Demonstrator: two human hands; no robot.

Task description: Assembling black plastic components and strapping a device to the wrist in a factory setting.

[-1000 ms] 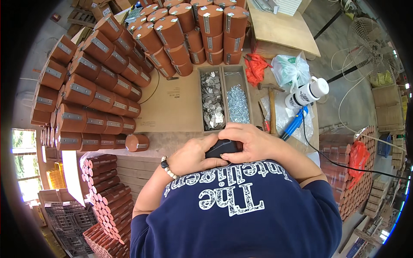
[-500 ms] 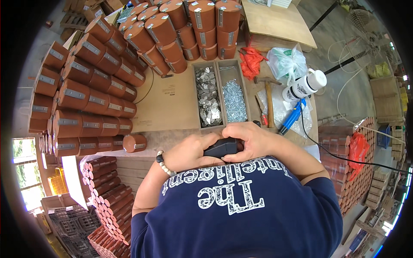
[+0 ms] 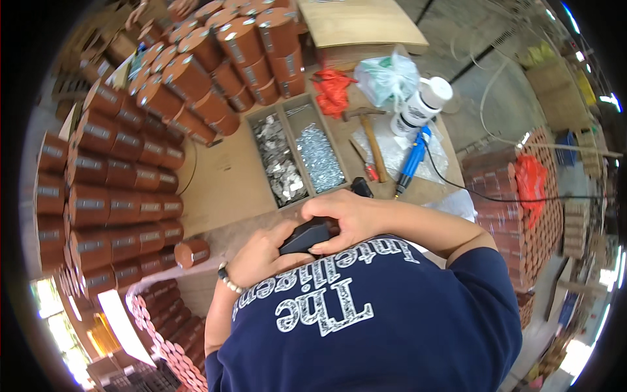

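Head view: both hands' fingers curled round black device.

Head cam's sitting up on my head, looking steeply down over my chest, w/ my hands close in at frame centre. It's facing the workbench ahead, fisheye bending edges. Only one view.
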